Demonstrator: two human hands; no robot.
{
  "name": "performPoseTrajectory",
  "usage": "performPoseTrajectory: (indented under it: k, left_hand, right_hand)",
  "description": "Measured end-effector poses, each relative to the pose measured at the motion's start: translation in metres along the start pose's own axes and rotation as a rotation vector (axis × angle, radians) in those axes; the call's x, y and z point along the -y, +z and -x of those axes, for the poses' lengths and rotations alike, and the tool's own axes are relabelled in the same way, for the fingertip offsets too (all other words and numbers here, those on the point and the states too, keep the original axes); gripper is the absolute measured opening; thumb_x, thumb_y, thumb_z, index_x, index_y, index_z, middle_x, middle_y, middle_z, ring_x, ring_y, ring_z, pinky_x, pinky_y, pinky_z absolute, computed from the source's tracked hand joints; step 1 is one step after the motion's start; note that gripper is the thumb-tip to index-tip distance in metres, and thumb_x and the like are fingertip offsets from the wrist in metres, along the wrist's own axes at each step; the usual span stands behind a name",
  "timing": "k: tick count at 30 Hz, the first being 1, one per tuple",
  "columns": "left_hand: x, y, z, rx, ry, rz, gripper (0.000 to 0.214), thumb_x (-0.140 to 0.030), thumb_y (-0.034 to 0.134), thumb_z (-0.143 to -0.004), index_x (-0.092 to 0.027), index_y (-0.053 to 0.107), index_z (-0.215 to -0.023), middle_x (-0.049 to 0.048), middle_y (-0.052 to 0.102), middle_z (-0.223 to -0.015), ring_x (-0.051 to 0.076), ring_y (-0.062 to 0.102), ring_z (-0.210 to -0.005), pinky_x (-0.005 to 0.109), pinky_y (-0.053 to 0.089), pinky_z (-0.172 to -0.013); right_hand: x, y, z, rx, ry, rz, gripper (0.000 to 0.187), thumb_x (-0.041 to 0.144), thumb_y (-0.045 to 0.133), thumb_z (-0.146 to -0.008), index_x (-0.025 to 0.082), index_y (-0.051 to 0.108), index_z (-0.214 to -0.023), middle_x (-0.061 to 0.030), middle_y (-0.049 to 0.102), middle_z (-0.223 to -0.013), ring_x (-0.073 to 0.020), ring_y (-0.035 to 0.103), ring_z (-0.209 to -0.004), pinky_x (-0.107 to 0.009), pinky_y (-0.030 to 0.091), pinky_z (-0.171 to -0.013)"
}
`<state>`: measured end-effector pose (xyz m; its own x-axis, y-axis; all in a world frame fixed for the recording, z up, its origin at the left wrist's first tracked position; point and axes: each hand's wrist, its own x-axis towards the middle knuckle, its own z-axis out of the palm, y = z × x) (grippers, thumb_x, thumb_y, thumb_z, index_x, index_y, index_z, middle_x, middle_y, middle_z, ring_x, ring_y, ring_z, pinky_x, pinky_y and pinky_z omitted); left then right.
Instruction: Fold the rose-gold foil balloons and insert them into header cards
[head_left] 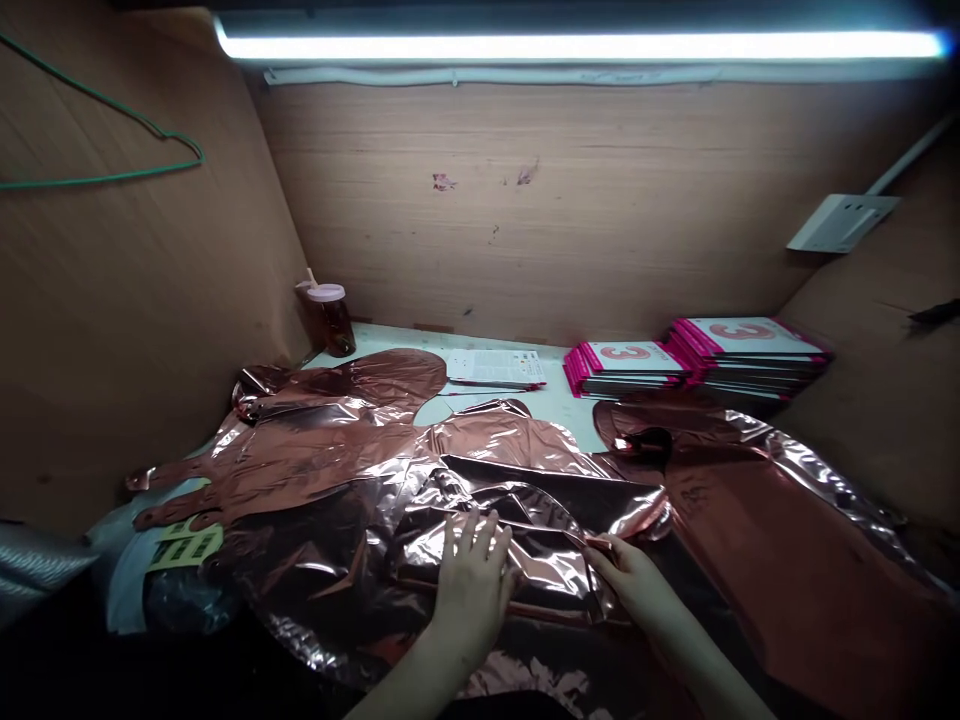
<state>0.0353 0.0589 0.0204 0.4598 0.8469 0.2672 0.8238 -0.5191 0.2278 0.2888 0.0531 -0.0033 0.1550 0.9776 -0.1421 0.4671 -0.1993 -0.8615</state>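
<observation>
Flat rose-gold foil balloons (300, 450) lie heaped and overlapping across the table. Near the front, a folded part of the foil (525, 560) lies under both of my hands. My left hand (474, 585) rests on it palm down, fingers spread. To its right, my right hand (626, 575) pinches the edge of the foil between thumb and fingers; its fingertips are partly hidden. Another flat foil balloon (772, 540) spreads out to the right of my right hand.
Pink-edged packets marked "3" stand in a shorter stack (630, 358) and a taller stack (750, 340) at the back right. A thin packet pile (496, 368) lies mid-back. A lidded cup (330, 320) stands back left. A clear plastic bag (180, 595) sits front left. Wooden panels (405, 250) enclose the table.
</observation>
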Motion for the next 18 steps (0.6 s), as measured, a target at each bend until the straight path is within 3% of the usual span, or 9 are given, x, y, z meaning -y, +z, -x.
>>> performPoseTrajectory:
  k: [3, 6, 8, 9, 11, 12, 13, 15, 18]
  left_hand:
    - [-0.001, 0.005, -0.005, 0.111, -0.057, 0.020, 0.053, -0.051, 0.046, -0.093, -0.031, 0.046, -0.143, 0.0051, 0.041, -0.153, 0.044, 0.033, -0.138, 0.075, 0.018, -0.109]
    - [0.003, 0.001, -0.007, 0.188, -0.056, 0.037, 0.059, -0.058, 0.040, -0.092, -0.037, 0.036, -0.147, 0.0041, 0.032, -0.157, 0.046, 0.023, -0.142, 0.076, 0.014, -0.108]
    - [0.002, 0.000, -0.008, 0.228, -0.046, 0.027, 0.060, -0.058, 0.039, -0.093, -0.040, 0.031, -0.149, 0.0039, 0.027, -0.159, 0.046, 0.020, -0.143, 0.076, 0.012, -0.108]
    - [0.002, 0.001, -0.008, 0.241, -0.037, 0.013, 0.060, -0.056, 0.039, -0.093, -0.040, 0.029, -0.150, 0.0035, 0.025, -0.160, 0.047, 0.018, -0.144, 0.077, 0.010, -0.108]
    - [0.001, 0.003, -0.008, 0.244, -0.021, -0.030, 0.064, -0.054, 0.041, -0.091, -0.039, 0.024, -0.151, 0.0022, 0.021, -0.161, 0.049, 0.012, -0.144, 0.079, 0.002, -0.106]
    - [0.001, 0.005, -0.008, 0.238, -0.018, -0.050, 0.066, -0.054, 0.042, -0.091, -0.039, 0.022, -0.152, 0.0013, 0.018, -0.162, 0.050, 0.008, -0.144, 0.080, -0.002, -0.105]
    - [0.001, 0.006, -0.007, 0.227, -0.020, -0.064, 0.068, -0.055, 0.043, -0.090, -0.039, 0.020, -0.152, 0.0002, 0.016, -0.162, 0.050, 0.005, -0.144, 0.080, -0.005, -0.104]
    - [0.004, 0.009, -0.006, 0.208, -0.026, -0.069, 0.070, -0.059, 0.041, -0.089, -0.041, 0.017, -0.152, -0.0022, 0.013, -0.163, 0.051, 0.001, -0.144, 0.080, -0.006, -0.104]
    - [0.007, 0.011, -0.005, 0.190, -0.034, -0.053, 0.071, -0.063, 0.039, -0.089, -0.040, 0.016, -0.153, -0.0028, 0.014, -0.163, 0.051, -0.001, -0.144, 0.080, -0.007, -0.104]
  right_hand:
    - [-0.003, -0.005, 0.012, -0.014, 0.037, 0.056, 0.040, 0.054, 0.050, -0.078, 0.018, 0.065, -0.087, -0.0080, 0.071, -0.080, -0.0262, 0.067, -0.078, -0.033, 0.052, -0.069]
    - [0.009, 0.003, 0.031, -0.272, 0.049, 0.444, 0.034, 0.039, 0.050, -0.083, 0.013, 0.064, -0.101, -0.0155, 0.071, -0.087, -0.0338, 0.066, -0.082, -0.042, 0.050, -0.068]
    - [0.024, 0.023, 0.040, -0.460, -0.154, 0.788, 0.039, 0.028, 0.043, -0.090, 0.010, 0.060, -0.119, -0.0229, 0.068, -0.109, -0.0377, 0.063, -0.100, -0.049, 0.049, -0.079]
    - [0.031, 0.036, 0.042, -0.475, -0.324, 0.904, 0.042, 0.025, 0.039, -0.093, 0.011, 0.056, -0.128, -0.0226, 0.063, -0.123, -0.0368, 0.059, -0.111, -0.051, 0.047, -0.088]
    - [0.038, 0.063, 0.042, -0.359, -0.632, 0.974, 0.046, 0.028, 0.036, -0.097, 0.017, 0.048, -0.140, -0.0146, 0.053, -0.141, -0.0310, 0.048, -0.130, -0.048, 0.041, -0.102]
    - [0.035, 0.072, 0.041, -0.296, -0.707, 0.981, 0.049, 0.034, 0.037, -0.098, 0.020, 0.044, -0.144, -0.0103, 0.049, -0.146, -0.0288, 0.041, -0.136, -0.046, 0.039, -0.106]
    - [0.028, 0.077, 0.041, -0.263, -0.708, 0.989, 0.052, 0.041, 0.036, -0.099, 0.022, 0.040, -0.147, -0.0073, 0.045, -0.150, -0.0280, 0.034, -0.141, -0.046, 0.037, -0.108]
    - [0.002, 0.071, 0.043, -0.264, -0.571, 1.009, 0.061, 0.053, 0.032, -0.098, 0.021, 0.036, -0.150, -0.0054, 0.037, -0.154, -0.0288, 0.025, -0.145, -0.048, 0.035, -0.109]
    - [-0.039, 0.032, 0.057, -0.319, -0.316, 1.030, 0.072, 0.060, 0.020, -0.097, 0.012, 0.037, -0.149, -0.0107, 0.034, -0.155, -0.0314, 0.025, -0.144, -0.051, 0.033, -0.110]
